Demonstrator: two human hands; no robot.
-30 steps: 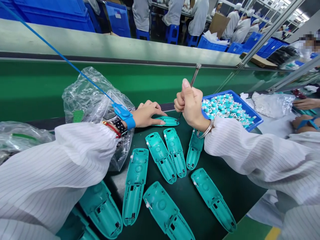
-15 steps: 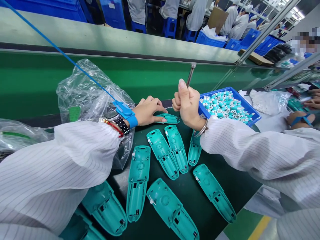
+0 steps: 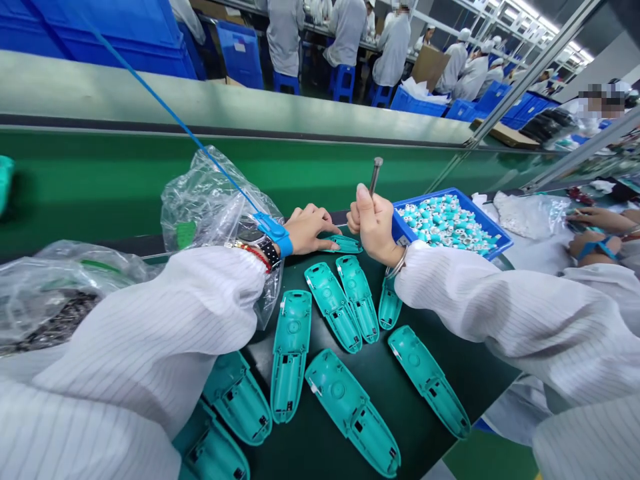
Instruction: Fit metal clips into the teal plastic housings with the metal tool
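My left hand (image 3: pixel 311 230) rests at the far edge of the dark work surface, thumb and fingers closed on the near end of a teal plastic shell (image 3: pixel 350 245). A blue wrist strap (image 3: pixel 274 233) with a cord circles that wrist. Thumb up, my right hand (image 3: pixel 373 223) is wrapped in a fist around a metal rod-like tool (image 3: pixel 376 175), just right of the held shell. Its upper end sticks out above the fist; its lower end is hidden. Closer to me lie several similar shells, including one long shell (image 3: pixel 353 413), with their hollow sides up.
A blue tray (image 3: pixel 504 248) of small teal-and-white parts stands right of my fist. Clear plastic bags (image 3: pixel 215 200) lie on the left. Beyond runs a green conveyor belt (image 3: pixel 320 167), with a teal piece (image 3: pixel 5 183) at far left. A co-worker's hands (image 3: pixel 597 230) are at right.
The camera view has shifted. My right fist and the tool are slightly lower, closer to the held shell. My left hand keeps its place on the shell. A teal piece appears on the belt at far left.
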